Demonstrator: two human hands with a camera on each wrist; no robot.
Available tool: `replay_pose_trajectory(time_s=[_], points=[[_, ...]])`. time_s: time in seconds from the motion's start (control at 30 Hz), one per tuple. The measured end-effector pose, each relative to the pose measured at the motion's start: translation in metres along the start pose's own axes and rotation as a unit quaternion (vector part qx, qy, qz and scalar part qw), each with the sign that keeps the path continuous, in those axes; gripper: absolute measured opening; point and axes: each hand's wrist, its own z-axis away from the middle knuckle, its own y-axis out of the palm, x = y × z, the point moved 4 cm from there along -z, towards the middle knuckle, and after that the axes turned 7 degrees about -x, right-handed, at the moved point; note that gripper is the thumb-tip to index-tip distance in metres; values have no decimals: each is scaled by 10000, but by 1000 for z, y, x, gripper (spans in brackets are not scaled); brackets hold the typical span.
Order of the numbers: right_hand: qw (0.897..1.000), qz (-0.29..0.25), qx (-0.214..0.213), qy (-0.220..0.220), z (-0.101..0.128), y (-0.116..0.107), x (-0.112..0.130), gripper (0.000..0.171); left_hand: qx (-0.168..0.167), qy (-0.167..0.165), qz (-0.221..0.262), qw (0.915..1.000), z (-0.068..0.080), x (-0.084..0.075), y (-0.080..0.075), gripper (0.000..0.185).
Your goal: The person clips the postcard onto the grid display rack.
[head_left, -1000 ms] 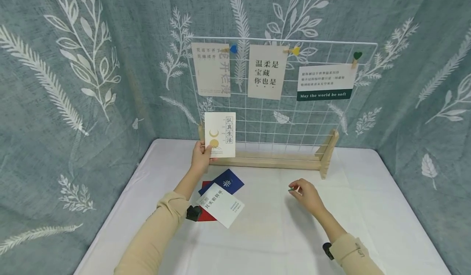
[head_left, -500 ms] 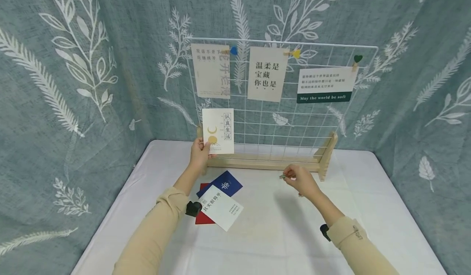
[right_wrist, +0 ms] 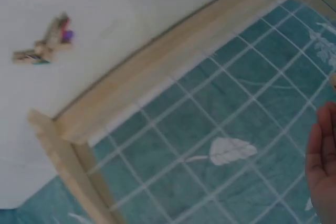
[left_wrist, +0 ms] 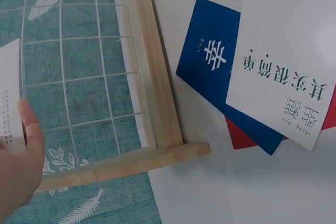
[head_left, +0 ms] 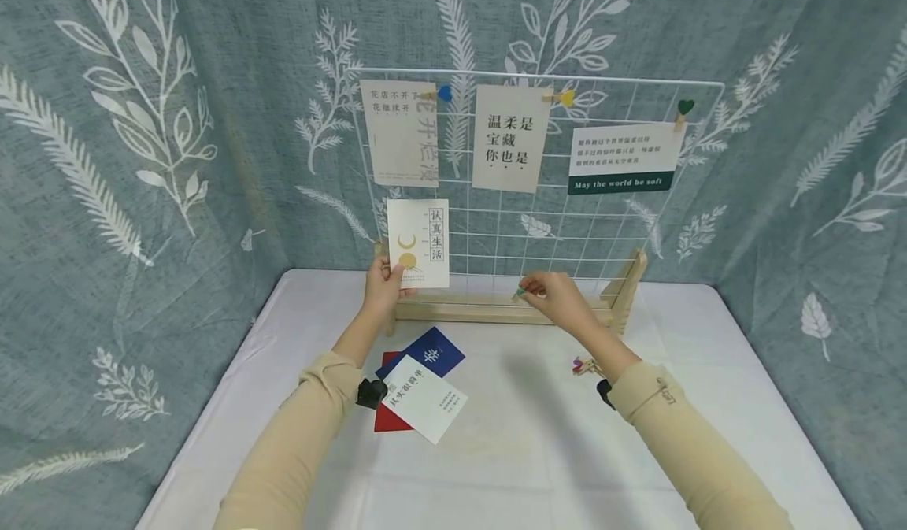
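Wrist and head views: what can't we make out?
Head: most of the red card, under the blue card and white card.
Head: the held clothespin, tiny, partly behind the right hand.
Left wrist: most of the moon card, cut off by the left edge.
Right wrist: loose clothespins' count, blurred.

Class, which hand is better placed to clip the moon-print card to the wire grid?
Right, most likely: the right hand pinches a clothespin near the wire grid, while the left hand holds the moon-print card.

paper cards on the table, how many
3, beside the beige left sleeve: white paper card on top, dark blue paper card under it, red paper card under both; more could be hidden beneath.
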Motion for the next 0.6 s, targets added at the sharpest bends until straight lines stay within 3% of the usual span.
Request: replay_pose_trajectory(time_s=[0.2,0.33,0.43,0.5,0.6], points=[[9990,-158,-387,-177,-35,-9,25,21,77,-235,102,9996,-8,-4,-2,32],[9979,-400,-485,130,-55,-11,34,24,-14,-268,24,9996,-8,-7,-3,34],[9948,-649,-669,410,-68,-10,40,25,-53,-228,140,9996,-12,0,-5,32],[9905,-859,-935,529,-75,-9,45,24,14,3,410,9992,-33,22,-7,29],[9794,-1312,-1381,668,-85,-7,53,23,120,279,677,9972,-82,72,-6,24]])
